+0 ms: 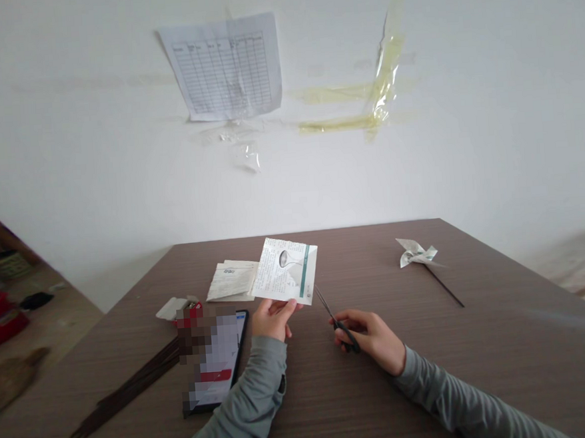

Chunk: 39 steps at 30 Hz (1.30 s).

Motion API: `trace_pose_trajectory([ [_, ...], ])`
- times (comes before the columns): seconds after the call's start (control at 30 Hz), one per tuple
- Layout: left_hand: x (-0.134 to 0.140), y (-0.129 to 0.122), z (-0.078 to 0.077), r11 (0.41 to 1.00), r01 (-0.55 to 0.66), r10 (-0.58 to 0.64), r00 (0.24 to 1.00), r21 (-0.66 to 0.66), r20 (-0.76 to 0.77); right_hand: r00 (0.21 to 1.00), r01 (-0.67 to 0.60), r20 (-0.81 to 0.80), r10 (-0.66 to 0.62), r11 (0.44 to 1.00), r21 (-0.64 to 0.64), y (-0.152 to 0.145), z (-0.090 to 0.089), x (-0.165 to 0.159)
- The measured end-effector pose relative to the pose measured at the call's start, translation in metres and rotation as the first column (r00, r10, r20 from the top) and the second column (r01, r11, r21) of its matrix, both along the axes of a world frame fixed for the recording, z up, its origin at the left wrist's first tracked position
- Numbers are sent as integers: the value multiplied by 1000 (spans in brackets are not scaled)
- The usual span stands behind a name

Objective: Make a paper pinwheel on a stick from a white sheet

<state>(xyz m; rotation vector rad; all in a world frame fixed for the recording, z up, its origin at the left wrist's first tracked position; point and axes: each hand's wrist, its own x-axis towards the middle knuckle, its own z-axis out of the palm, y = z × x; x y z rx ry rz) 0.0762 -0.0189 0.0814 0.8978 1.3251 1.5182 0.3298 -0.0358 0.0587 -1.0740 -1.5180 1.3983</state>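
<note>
Left hand (271,319): fingers closed on the lower edge of a printed paper square (287,273), which extends above them. Right hand (373,337): fingers gripping scissors (349,337) by the dark handles, blades directed up and leftward, near the square's lower right corner. Pinwheel (418,253) on tabletop (360,261), beyond and right of these fingers

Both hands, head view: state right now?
Left hand: closed, holding the printed paper sheet.
Right hand: closed, holding the black-handled scissors.
</note>
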Motion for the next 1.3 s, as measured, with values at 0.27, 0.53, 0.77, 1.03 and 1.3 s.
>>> trace_pose_trajectory([
  [0.27,0,1,-5,999,0,-2,999,41,43,988,-134,74,134,991,2,0,-6,-1],
  [0.53,0,0,-7,999,11,-14,999,48,47,982,-171,76,172,985,-24,3,-13,-1],
  [0.77,0,-1,-7,998,15,-17,999,61,42,983,-174,60,175,984,-29,3,-16,-2],
  [1.03,1,-2,-3,998,19,-22,998,59,63,984,-171,48,173,985,-30,4,-17,-3],
  [1.3,2,-2,-4,997,11,-16,998,74,69,986,-162,46,163,986,-29,3,-17,-5],
])
